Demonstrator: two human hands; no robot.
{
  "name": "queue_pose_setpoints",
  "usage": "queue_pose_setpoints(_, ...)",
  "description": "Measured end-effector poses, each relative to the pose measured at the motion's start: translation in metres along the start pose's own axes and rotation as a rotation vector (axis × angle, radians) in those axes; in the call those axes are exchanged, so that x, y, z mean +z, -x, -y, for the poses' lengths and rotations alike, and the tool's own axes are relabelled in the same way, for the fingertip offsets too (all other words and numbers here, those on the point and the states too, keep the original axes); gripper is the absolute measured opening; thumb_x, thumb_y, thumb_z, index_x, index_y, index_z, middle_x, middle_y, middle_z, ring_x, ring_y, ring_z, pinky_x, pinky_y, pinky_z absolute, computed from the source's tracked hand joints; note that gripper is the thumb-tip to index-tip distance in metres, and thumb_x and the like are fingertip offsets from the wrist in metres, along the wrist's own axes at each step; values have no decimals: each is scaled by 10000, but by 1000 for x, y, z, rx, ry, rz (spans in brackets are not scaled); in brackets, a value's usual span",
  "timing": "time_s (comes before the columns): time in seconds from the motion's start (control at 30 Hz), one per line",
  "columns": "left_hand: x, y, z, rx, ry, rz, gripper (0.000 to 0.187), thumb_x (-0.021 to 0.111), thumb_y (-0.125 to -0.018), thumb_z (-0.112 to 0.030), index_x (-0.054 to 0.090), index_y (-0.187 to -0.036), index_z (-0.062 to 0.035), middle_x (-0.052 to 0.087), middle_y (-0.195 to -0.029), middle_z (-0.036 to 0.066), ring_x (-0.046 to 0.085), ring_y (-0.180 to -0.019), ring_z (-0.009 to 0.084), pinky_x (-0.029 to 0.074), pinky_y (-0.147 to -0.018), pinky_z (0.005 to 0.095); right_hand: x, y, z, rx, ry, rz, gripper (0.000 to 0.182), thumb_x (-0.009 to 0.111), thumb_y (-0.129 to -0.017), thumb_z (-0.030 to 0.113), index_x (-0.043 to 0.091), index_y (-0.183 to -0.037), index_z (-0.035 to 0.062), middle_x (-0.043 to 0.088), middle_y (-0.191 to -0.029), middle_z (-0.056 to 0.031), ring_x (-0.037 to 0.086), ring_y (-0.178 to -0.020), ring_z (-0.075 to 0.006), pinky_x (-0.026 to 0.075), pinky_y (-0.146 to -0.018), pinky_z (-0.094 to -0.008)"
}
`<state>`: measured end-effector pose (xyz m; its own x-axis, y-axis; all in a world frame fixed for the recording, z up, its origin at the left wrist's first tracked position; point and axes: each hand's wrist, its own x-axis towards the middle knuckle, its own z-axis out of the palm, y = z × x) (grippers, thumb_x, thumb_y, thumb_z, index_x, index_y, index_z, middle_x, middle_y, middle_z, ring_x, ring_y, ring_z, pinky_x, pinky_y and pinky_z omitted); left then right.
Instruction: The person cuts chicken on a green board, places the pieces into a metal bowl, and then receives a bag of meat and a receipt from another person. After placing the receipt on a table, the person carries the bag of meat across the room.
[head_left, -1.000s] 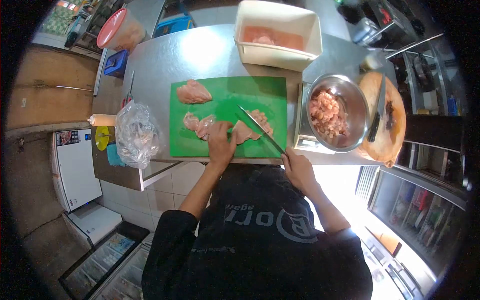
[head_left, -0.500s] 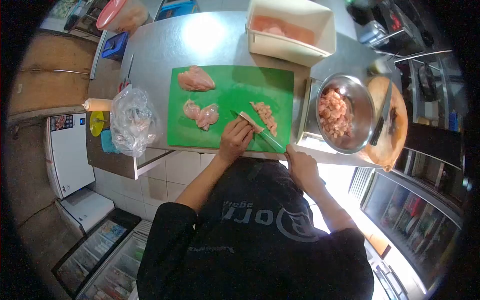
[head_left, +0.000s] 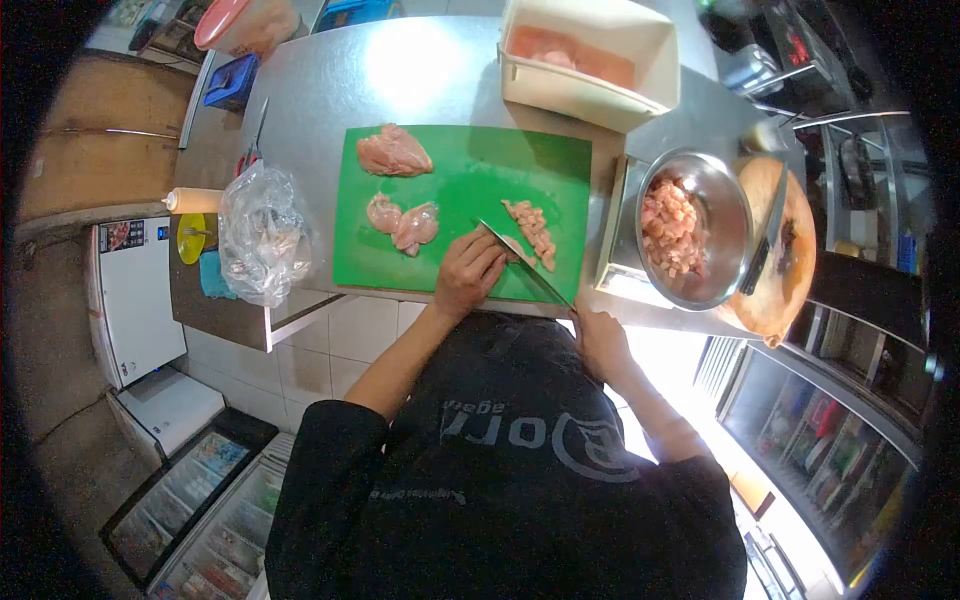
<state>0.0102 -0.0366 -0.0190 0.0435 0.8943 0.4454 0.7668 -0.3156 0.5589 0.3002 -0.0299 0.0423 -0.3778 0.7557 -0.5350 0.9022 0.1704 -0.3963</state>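
My right hand [head_left: 603,343] is closed round the handle of a knife [head_left: 540,281] at the front edge of a green cutting board [head_left: 480,160]. The blade points up and left across the board, seen nearly edge-on. My left hand [head_left: 470,270] presses with curled fingers on a piece of raw chicken [head_left: 517,247] beside the blade; the hand and knife hide much of it. Right of the blade lies a row of diced chicken [head_left: 532,232]. Two larger chicken portions, one at the upper left [head_left: 394,151] and one below it [head_left: 404,222], rest on the board.
A steel bowl [head_left: 735,215] of diced chicken stands to the right, beside a round wooden board [head_left: 785,280] with another knife [head_left: 768,230] on it. Behind is a white tub [head_left: 590,95] holding pinkish contents. At left are a clear plastic bag [head_left: 262,235] and a sauce bottle [head_left: 190,201].
The knife blade has turned from showing its broad face to standing nearly edge-on. My left hand stays on the chicken. The whole view has shifted slightly.
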Motion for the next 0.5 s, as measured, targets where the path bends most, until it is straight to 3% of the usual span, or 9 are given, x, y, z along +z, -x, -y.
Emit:
queue_pose_setpoints(0.07, 2, 0, -2, 16, 29, -5, 197, 808, -904, -73, 766, -1086, -11, 761, -1174, 121, 699, -1208, 342, 549, -1034, 462, -3, -6, 0, -8, -6, -3, 268, 543, -1133, 299, 562, -1309, 98, 697, -842, -329, 689, -825, -564, 517, -719, -669)
queue_pose_setpoints(0.13, -2, 0, -2, 32, 45, 18, 193, 806, -903, -66, 770, -1086, -17, 760, -1146, 119, 702, -1174, 335, 549, -1014, 460, -8, -22, 7, -146, -78, -46, 268, 552, -1133, 309, 572, -1289, 92, 701, -843, -304, 689, -816, -545, 506, -718, -663)
queue_pose_setpoints(0.5, -5, 10, 3, -20, -29, -15, 207, 791, -925, -84, 766, -1116, -6, 753, -1175, 132, 683, -1141, 350, 534, -1005, 468, -27, 4, 33, -100, 61, -54, 200, 566, -1129, 284, 572, -1219, 105, 705, -801, -251, 712, -789, -494, 533, -675, -616)
